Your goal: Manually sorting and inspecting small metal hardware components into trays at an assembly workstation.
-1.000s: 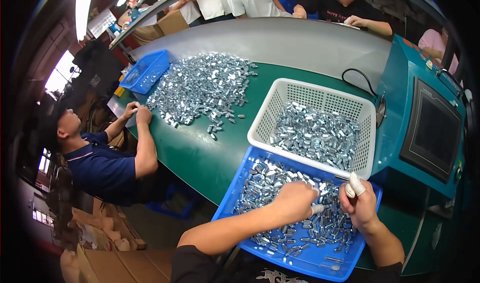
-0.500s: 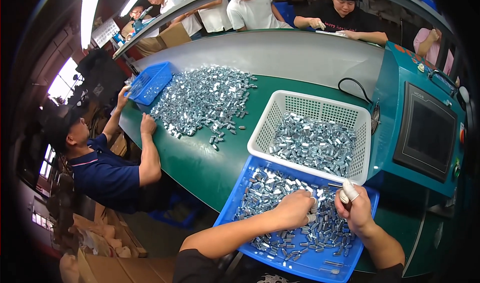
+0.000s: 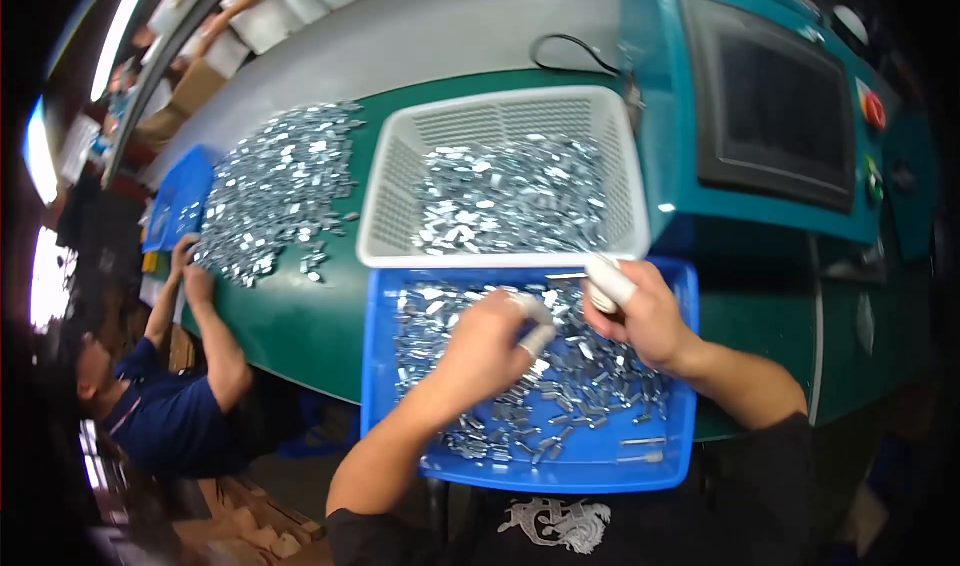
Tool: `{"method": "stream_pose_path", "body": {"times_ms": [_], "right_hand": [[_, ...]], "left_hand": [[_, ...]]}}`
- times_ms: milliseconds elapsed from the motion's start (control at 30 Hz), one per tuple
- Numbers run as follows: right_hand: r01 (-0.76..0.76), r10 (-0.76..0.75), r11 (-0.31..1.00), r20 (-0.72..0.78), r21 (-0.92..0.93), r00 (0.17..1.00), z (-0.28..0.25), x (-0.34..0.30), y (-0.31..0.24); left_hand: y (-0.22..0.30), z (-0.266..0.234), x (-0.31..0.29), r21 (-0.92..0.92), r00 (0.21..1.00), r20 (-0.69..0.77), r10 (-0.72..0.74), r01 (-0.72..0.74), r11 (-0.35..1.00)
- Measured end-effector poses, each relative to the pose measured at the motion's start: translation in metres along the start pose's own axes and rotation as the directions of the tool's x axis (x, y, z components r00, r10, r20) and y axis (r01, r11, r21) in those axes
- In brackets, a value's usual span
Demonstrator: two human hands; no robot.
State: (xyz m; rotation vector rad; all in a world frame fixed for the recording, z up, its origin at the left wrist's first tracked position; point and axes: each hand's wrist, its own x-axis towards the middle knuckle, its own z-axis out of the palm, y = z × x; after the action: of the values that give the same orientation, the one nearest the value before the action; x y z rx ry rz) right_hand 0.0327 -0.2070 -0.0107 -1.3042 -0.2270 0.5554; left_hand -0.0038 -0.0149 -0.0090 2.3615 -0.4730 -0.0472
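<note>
Small shiny metal cylindrical parts [image 3: 560, 391] lie loose in a blue tray [image 3: 530, 476] in front of me. Over the tray's middle, my left hand [image 3: 485, 351] is blurred, its thumb and forefinger in white finger covers and curled into a pinch. Whatever sits between those fingertips is too smeared to make out. My right hand [image 3: 645, 316] is closed near the tray's far right corner, also with white finger covers. A thin metal rod [image 3: 568, 277] sticks out leftward from its fingers; the rod's other end is hidden in the grip.
Behind the tray stands a white perforated basket [image 3: 385, 196] holding more parts. A teal machine with a dark screen [image 3: 780, 106] is at right. On the green table [image 3: 290, 331], a heap of parts [image 3: 285, 186] lies beside a blue basket [image 3: 185, 191]; a co-worker [image 3: 185, 406] reaches there.
The view has swung, so the scene sits further left and higher. My left hand has lifted from the parts; my right hand still grips the rod near the far right corner.
</note>
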Motion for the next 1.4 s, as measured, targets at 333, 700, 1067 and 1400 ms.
{"method": "stream_pose_path", "body": {"times_ms": [333, 700, 1067, 1400], "right_hand": [[0.033, -0.034, 0.999, -0.02, -0.033, 0.999, -0.002, -0.002, 0.0], [0.024, -0.022, 0.998, 0.027, -0.064, 0.999, 0.004, -0.005, -0.003], [0.01, 0.003, 0.983, 0.071, -0.186, 0.997, 0.004, -0.008, -0.004], [0.067, -0.03, 0.967, 0.149, -0.246, 0.988, 0.005, -0.007, -0.002]], "left_hand": [[0.001, -0.009, 0.002, -0.382, 0.981, -0.192, -0.039, -0.038, 0.923], [0.009, -0.008, -0.001, -0.877, 0.953, -0.101, -0.287, 0.051, 0.478], [0.003, -0.001, -0.007, -0.756, 0.971, -0.08, -0.223, 0.087, 0.649], [0.007, 0.001, -0.001, -0.44, 0.98, -0.193, 0.046, -0.128, 0.889]]}}
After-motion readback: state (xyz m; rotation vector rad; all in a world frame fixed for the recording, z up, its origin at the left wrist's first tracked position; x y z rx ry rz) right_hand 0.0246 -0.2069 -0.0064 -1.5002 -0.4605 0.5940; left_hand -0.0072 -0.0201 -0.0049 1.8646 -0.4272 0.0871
